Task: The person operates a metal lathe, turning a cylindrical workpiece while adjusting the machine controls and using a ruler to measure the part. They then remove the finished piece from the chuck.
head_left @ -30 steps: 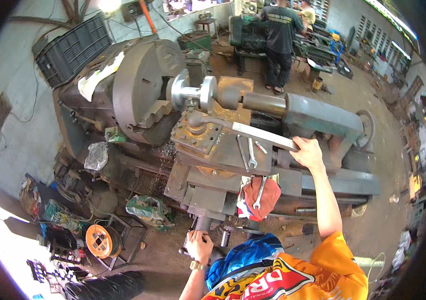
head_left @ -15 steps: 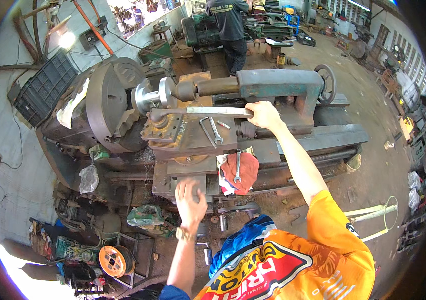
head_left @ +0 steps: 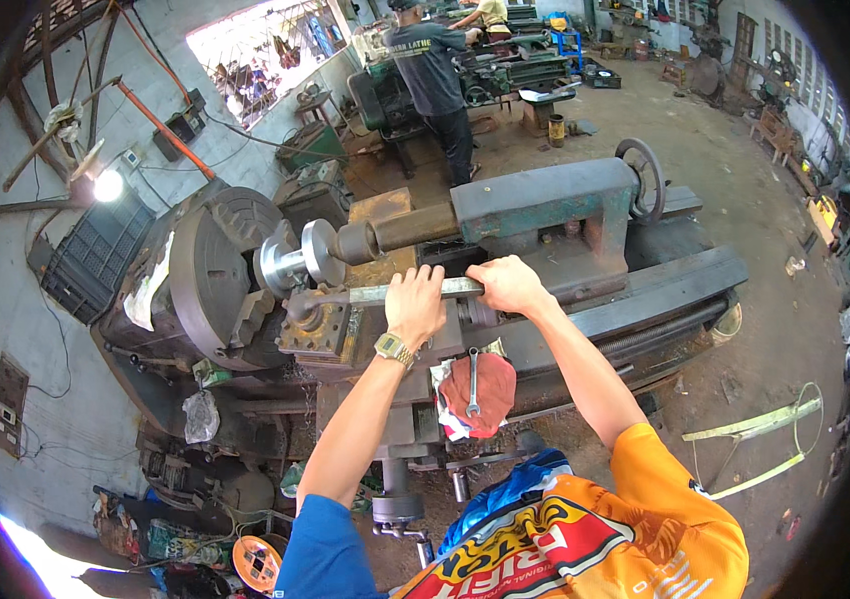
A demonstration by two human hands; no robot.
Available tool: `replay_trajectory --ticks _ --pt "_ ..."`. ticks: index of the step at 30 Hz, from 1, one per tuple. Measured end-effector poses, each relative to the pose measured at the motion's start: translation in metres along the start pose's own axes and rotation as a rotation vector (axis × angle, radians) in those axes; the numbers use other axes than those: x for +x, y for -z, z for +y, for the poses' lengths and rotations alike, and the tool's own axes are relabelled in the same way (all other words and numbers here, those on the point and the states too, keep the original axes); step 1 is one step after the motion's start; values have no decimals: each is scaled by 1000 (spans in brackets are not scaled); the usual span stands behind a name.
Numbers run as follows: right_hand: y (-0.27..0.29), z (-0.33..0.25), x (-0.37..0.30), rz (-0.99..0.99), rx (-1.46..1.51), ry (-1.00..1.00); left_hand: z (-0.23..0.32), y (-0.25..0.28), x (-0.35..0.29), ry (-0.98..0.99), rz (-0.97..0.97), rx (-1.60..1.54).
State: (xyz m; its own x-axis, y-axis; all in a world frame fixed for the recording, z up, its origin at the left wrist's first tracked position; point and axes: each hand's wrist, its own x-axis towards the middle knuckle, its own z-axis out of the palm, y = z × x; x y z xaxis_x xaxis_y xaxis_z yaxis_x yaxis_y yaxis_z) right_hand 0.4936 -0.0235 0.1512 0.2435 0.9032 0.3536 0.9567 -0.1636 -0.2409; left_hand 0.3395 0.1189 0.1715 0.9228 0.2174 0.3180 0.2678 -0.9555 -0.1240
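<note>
Clearly, the lever [head_left: 369, 295] is straight, pale grey and dark-headed.

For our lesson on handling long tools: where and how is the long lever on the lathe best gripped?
Probably on the outer half of the lever, coming from the near side with palms over the top. It runs straight sideways from its rounded head at the tool post, offering a long grip. The right hand is at its outer end, the left hand nearer the middle.

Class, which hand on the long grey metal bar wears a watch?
The left hand, with a gold-coloured metal wristwatch; the right hand has a bare wrist.
</note>
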Motion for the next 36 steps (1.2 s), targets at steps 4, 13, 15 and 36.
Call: replay_trajectory --ticks 4,13,15,36 --pt "7 -1 -9 63 188 14 -3 -8 17 102 -31 -7" --pt "-65 9 -80 1543 1379 -644 0 -11 14 143 -12 30" --pt "-74 4 -84 1554 1451 -755 0 -9 15 145 -9 14" --pt "-23 -36 -74 1424 1296 -826 -3 -19 14 163 -19 -21"
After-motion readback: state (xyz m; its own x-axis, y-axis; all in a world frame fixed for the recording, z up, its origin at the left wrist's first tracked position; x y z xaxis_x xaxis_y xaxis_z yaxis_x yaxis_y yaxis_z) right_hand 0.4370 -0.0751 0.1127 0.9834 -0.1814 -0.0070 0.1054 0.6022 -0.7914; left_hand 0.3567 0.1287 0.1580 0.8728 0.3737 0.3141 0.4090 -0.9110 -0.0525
